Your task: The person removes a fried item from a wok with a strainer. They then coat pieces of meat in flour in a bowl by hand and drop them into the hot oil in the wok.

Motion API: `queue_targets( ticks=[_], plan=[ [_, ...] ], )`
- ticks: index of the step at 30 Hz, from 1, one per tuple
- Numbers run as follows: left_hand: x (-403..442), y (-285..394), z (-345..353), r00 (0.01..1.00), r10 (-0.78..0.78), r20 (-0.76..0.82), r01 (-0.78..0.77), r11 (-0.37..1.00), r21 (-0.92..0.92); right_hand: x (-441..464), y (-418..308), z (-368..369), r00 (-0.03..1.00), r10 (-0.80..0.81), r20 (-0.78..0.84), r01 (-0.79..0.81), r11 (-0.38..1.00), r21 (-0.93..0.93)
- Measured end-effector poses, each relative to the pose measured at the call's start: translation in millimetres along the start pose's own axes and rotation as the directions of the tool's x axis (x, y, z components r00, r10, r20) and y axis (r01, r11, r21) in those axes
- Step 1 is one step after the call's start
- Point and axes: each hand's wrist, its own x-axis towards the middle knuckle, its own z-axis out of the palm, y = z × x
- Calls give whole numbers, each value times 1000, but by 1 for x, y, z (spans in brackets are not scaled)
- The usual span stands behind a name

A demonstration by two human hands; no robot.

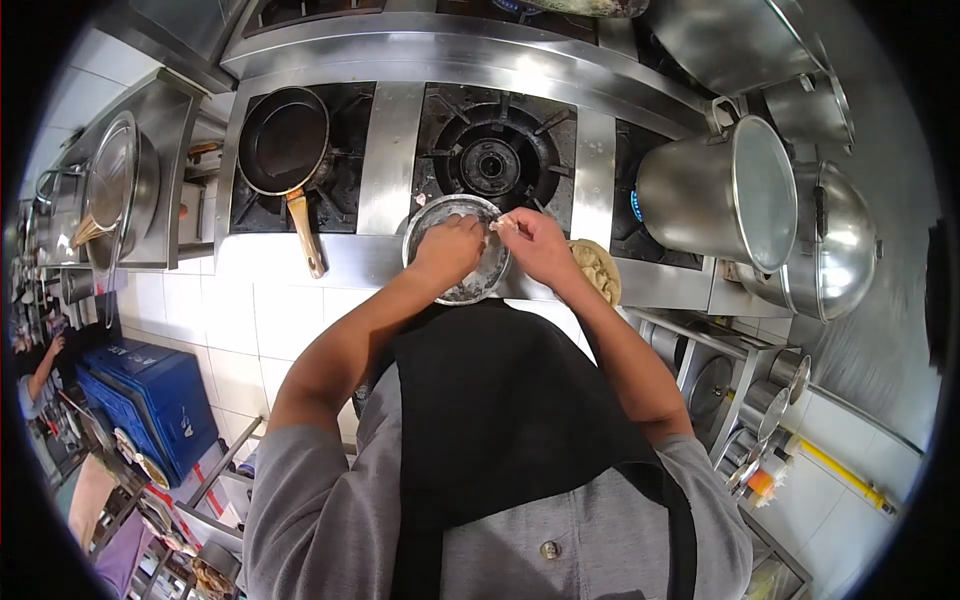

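Observation:
A round metal bowl [487,277] with whitish residue inside stands at the front edge of the stove. My left hand [450,248] reaches into it, fingers bent down toward the bottom; the fingertips and anything between them are hidden. Over the bowl's right rim, my right hand [537,245] pinches a small pale piece [497,225] between thumb and fingers. Just right of that hand, partly behind the forearm, sits a round container of pale, lumpy dough-like food [596,270].
A black frying pan [284,140] rests on the left burner, its wooden handle pointing toward me. Behind the bowl is a bare burner [491,168]. A large steel pot [700,190] stands at the right beside a blue flame. People are at the far left.

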Motion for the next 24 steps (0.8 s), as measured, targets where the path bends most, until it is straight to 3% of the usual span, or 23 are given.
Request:
queue_targets(
  ticks=[3, 6, 11, 14, 16, 17, 21, 23, 24],
  plan=[
    [3, -2, 5, 996, 86, -16, -85, 994, 67, -7, -4, -1, 999, 5, -51, -3, 999, 52],
    [-2, -4, 1, 991, 105, -80, -104, 994, 16, -9, 6, 1, 998, 0, -69, 7, 994, 106],
    [0, 0, 1, 992, 126, -15, -126, 992, 3, -12, 8, 0, 998, -5, -68, 10, 997, 72],
    [3, -2, -3, 995, 96, -14, -97, 993, -60, -15, 2, -2, 998, 32, -51, -29, 998, 56],
    [2, -8, -20, 989, 101, -106, -125, 960, -252, -16, 1, -2, 998, 53, -45, -51, 998, 42],
    [1, -8, -30, 989, -68, 133, 108, 942, -318, -16, 1, -2, 998, 38, -56, -33, 995, 92],
    [-11, -5, -32, 973, -13, 231, 97, 930, -355, -15, 1, -3, 998, 38, -45, -32, 991, 130],
    [-13, -4, -19, 947, 132, 293, -89, 984, -157, -16, -3, -5, 998, 26, -49, -18, 990, 142],
    [-13, -3, -14, 946, 135, 294, -92, 983, -156, -16, -5, -6, 998, 16, -54, -8, 988, 153]
  ],
)
